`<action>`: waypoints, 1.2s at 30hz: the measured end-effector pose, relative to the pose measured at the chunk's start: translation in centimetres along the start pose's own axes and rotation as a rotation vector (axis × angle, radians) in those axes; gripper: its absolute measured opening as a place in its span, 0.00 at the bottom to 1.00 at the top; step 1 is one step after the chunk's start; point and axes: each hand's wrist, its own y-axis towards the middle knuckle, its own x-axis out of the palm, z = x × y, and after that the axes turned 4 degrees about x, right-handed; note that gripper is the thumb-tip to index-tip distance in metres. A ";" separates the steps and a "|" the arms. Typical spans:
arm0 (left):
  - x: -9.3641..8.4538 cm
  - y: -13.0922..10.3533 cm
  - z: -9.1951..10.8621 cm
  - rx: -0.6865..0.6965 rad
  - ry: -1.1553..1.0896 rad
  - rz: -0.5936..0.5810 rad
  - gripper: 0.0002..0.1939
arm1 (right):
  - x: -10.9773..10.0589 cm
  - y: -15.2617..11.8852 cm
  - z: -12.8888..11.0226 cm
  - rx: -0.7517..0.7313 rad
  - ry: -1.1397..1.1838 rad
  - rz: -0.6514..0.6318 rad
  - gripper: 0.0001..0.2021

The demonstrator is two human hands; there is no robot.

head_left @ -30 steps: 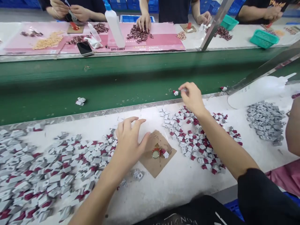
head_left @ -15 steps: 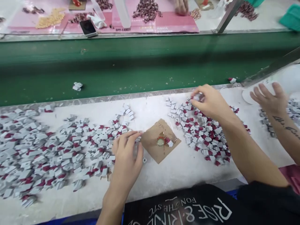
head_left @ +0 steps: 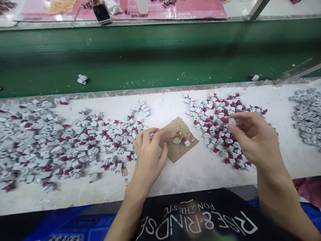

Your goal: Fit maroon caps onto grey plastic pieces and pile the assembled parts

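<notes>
My right hand [head_left: 258, 142] pinches a small grey-and-dark-red plastic piece [head_left: 232, 121] between thumb and index finger, over the right-hand pile of like pieces [head_left: 213, 125]. At the left corner of a square brown card [head_left: 174, 155] is my left hand [head_left: 149, 152]. Its fingers are apart and curved, with nothing visible in them; whether they touch the card I cannot tell. On the card sit a round gold-rimmed fitting [head_left: 177, 140] and, beside it, one grey-and-red piece [head_left: 186, 142].
A large pile of grey and red pieces [head_left: 62, 144] spreads across the left of the table. Grey pieces [head_left: 308, 115] lie at the far right. Beyond the table runs a green belt [head_left: 150, 57] carrying a few pieces. A phone [head_left: 101, 14] lies on the far side.
My right hand has come back toward me from the pile's far edge, a piece in its fingertips. The co-worker's hand at the right has left the view. The camera view has shifted.
</notes>
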 end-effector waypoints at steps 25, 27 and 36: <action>-1.5 5.9 -2.3 -0.138 -0.124 0.025 0.10 | 7.3 -4.4 -2.2 0.116 0.546 -0.313 0.03; -1.1 7.3 -4.1 -0.224 0.123 0.069 0.13 | 7.4 -4.7 -2.1 0.082 0.500 -0.302 0.06; 0.0 8.1 -5.9 -0.085 0.093 0.046 0.06 | 8.3 -4.8 -2.5 -0.059 0.366 -0.268 0.09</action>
